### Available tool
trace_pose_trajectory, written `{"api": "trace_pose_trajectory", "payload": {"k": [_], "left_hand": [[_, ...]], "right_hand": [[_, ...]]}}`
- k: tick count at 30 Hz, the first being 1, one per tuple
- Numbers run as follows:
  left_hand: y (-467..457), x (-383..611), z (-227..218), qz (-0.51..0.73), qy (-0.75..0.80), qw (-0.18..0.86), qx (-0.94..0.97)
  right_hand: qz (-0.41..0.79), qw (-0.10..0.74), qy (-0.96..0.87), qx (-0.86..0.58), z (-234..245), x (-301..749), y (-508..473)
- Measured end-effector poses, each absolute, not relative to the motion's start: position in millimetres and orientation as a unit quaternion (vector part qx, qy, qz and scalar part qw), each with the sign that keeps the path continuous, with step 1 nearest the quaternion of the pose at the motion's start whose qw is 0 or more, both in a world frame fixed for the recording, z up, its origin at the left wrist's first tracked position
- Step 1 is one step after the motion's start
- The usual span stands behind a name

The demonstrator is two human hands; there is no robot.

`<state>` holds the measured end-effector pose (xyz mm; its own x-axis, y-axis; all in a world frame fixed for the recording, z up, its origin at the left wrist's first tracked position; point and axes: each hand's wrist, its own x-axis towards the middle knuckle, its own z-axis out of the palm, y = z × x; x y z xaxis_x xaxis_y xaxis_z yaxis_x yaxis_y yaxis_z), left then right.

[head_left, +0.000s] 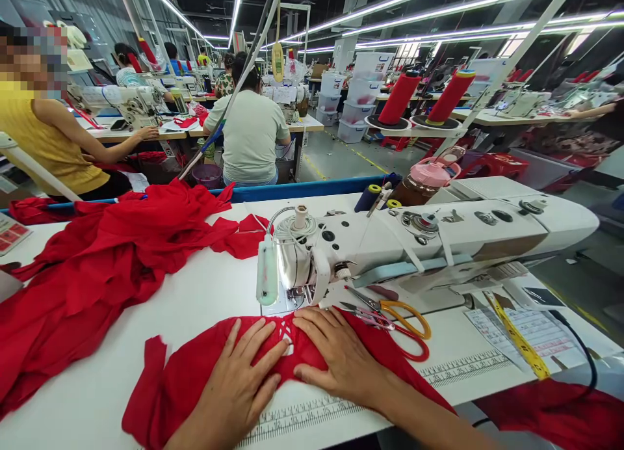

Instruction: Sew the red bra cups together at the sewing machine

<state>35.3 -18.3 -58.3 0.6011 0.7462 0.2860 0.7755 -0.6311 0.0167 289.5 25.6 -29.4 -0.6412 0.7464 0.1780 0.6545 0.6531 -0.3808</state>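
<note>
A piece of red fabric (166, 388) lies on the white table (214, 287) in front of a white sewing machine (414, 238). My left hand (238, 382) lies flat on the fabric with its fingers spread, pointing toward the needle area (297, 297). My right hand (336, 356) rests flat on the same fabric just right of it, fingers stretched out. Both hands press the cloth down right below the presser foot. Neither hand grips anything.
A large heap of red fabric (92, 268) covers the table's left side. Orange and red-handled scissors (394, 320) lie right of my hands, a yellow tape measure (517, 336) further right. Red thread cones (451, 95) stand behind. Other people sit at machines beyond.
</note>
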Motion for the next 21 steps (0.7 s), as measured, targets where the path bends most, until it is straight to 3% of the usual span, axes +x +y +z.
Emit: {"api": "trace_pose_trajectory", "payload": {"k": [13, 21], "left_hand": [[-15.5, 33.1, -59.9, -0.144, -0.400, 0.084, -0.901], [-17.8, 41.9, -44.4, -0.187, -0.377, 0.137, -0.897]], "right_hand": [[0.135, 0.145, -0.902, -0.383, -32.9, 292.6, 25.3], [0.117, 0.199, -0.897, -0.377, -17.8, 291.8, 23.8]]}}
